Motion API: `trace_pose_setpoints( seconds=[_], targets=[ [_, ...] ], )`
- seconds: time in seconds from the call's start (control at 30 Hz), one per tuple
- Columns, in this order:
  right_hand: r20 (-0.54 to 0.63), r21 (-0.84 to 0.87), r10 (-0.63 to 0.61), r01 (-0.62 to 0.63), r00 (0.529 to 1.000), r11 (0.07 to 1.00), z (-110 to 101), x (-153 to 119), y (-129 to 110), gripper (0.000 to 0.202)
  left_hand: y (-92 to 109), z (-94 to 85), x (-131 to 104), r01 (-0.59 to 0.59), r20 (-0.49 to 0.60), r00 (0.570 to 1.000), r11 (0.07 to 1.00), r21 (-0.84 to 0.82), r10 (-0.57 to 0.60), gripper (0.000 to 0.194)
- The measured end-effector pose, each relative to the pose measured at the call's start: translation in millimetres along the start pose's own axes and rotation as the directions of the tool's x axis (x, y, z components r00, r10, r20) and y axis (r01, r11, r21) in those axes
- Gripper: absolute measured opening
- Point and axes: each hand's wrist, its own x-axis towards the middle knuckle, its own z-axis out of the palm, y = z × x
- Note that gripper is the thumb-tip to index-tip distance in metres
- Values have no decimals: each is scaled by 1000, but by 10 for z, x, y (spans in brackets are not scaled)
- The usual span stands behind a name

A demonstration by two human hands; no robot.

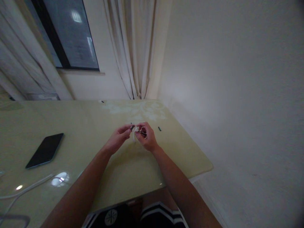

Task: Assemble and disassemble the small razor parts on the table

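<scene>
Over the pale table, my left hand (pixel 118 138) pinches a small dark piece (pixel 132 127) between thumb and fingertips. Close beside it, my right hand (pixel 147 138) is closed round a slim dark object (pixel 143 133), perhaps more than one, partly hidden by the fingers. Between both sets of fingertips is a small white piece (pixel 136 129) with thin pale strands, and a white strip (pixel 133 137) hangs below. These parts are too small to name. A short dark stick-like piece (pixel 159 129) lies on the table to the right of my right hand.
The glossy pale table (pixel 190 155) meets the wall on its right. A dark tablet (pixel 45 150) lies at left, with a white cable (pixel 30 187) nearer me. Another small dark piece (pixel 102 101) lies by the far edge. Curtains (pixel 133 47) hang behind.
</scene>
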Motion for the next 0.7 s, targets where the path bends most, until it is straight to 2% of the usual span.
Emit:
trace_pose_setpoints(
  seconds=[0.13, 0.3, 0.7],
  targets=[
    [36, 125, 100, -104, 994, 987, 9, -11, -31, 23, -19, -24, 15, -69, -41, 997, 997, 21, 70, 50],
    [26, 134, 94, -97, 995, 986, 19, -2, -67, 26, -15, -29, 9, -73, -64, 995, 996, 56, 77, 50],
    [2, 141, 97, -96, 995, 985, 30, -13, -71, 26, 68, 8, 0, -67, -70, 995, 998, 2, 67, 46]
  ],
)
